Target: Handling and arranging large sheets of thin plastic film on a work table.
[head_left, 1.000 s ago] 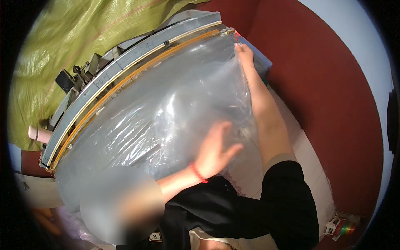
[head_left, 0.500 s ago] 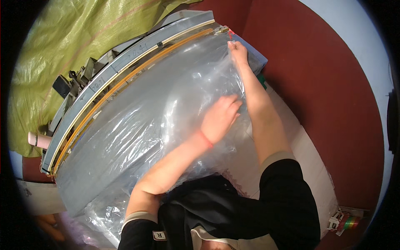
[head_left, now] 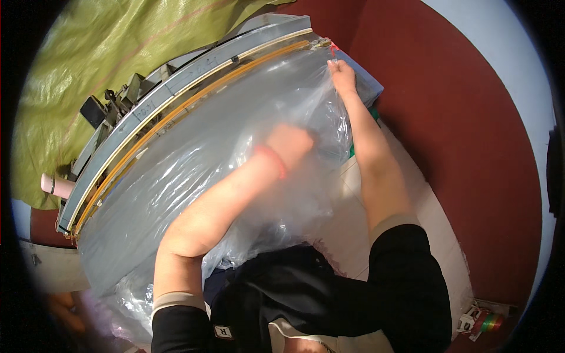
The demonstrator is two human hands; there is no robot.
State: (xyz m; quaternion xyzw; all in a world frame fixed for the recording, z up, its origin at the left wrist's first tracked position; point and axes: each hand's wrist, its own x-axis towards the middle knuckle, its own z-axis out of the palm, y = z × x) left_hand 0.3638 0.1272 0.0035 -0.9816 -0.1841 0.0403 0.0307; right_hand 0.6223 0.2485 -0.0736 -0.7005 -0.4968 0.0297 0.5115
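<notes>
Dark red wall [head_left: 471,117] fills the view from 12 to 4 o'clock, with pale floor tiles [head_left: 438,235] below it at 4 o'clock and one olive-green woven tarpaulin [head_left: 88,65] at 10 o'clock. One long grey metal machine bar with a yellow strip [head_left: 176,97] runs from 8 o'clock up to 1 o'clock. One large sheet of clear crinkled plastic film [head_left: 194,159] lies over the middle, just beside that bar. Two bare hands work it. At 1 o'clock the right hand [head_left: 342,75] has its fingers pinched on the film's far edge. At centre the left hand [head_left: 289,144] presses on the film; it is blurred, so whether its fingers grip cannot be told. One pink cylinder [head_left: 56,185] sits at 9 o'clock.
</notes>
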